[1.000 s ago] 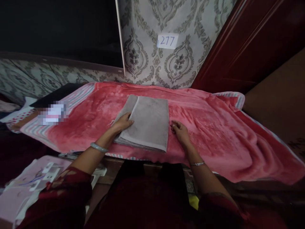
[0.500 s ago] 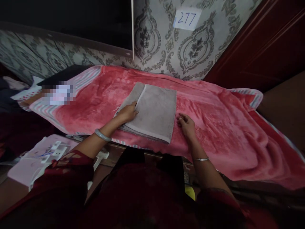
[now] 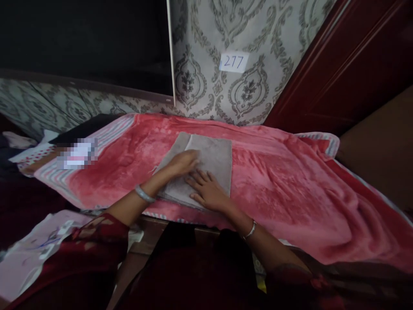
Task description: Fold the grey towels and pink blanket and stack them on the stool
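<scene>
A folded grey towel (image 3: 216, 157) lies on a pink-red blanket (image 3: 284, 181) spread over a table. My left hand (image 3: 182, 162) rests on the towel's left part, fingers laid flat and close together over the cloth. My right hand (image 3: 206, 189) lies palm down on the towel's near half, fingers spread and pointing left toward my left hand. Both hands press on the cloth and neither grips anything that I can see.
A patterned wall with a paper label reading 277 (image 3: 234, 62) stands behind the table. A dark red door (image 3: 348, 64) is at the right. A blurred small object (image 3: 77, 153) sits at the blanket's left end. Pink cloth and papers (image 3: 29, 254) lie low at the left.
My right hand has moved left from the blanket beside the towel onto the towel's near half. My left hand has slid a little further onto the towel.
</scene>
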Motion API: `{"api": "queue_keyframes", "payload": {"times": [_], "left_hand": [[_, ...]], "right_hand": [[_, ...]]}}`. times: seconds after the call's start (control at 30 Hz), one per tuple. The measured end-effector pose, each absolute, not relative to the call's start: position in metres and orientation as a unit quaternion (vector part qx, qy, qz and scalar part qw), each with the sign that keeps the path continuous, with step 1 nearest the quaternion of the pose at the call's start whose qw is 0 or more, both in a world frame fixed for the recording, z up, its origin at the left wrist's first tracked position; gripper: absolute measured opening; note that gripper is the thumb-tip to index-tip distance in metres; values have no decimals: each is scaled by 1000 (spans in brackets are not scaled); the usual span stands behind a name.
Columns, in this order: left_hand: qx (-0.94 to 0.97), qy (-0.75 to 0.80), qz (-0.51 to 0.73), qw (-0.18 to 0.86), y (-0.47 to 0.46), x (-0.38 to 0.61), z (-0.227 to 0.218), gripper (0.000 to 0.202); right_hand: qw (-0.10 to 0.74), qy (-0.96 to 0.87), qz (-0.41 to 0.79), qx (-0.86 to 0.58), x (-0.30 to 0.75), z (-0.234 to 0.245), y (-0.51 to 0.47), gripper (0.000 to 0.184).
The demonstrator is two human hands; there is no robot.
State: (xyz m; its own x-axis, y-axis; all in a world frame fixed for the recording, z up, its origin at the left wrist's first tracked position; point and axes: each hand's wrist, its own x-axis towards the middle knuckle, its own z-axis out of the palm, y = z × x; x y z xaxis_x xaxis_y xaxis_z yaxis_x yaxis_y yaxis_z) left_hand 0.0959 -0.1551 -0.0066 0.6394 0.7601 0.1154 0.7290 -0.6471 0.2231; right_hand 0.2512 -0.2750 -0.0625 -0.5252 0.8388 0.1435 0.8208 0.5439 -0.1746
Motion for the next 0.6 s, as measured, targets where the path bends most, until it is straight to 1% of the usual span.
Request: {"api": "queue_keyframes", "payload": {"times": [0.1, 0.2, 0.3, 0.4, 0.6], "left_hand": [[947, 294, 49, 124, -137, 140, -17, 61], [953, 280, 1, 115, -120, 175, -26, 67], [948, 310, 16, 76, -105, 184, -34, 72], [934, 350, 49, 49, -91, 171, -38, 76], [866, 496, 37, 53, -56, 129, -40, 72]], "right_hand": [[109, -876, 51, -466, 254, -61, -275, 60], [106, -877, 61, -465, 255, -59, -273, 62], [100, -872, 73, -474, 254, -60, -272, 63], [100, -872, 83, -471, 254, -63, -272, 64], [103, -871, 97, -471, 255, -63, -273, 63]]}}
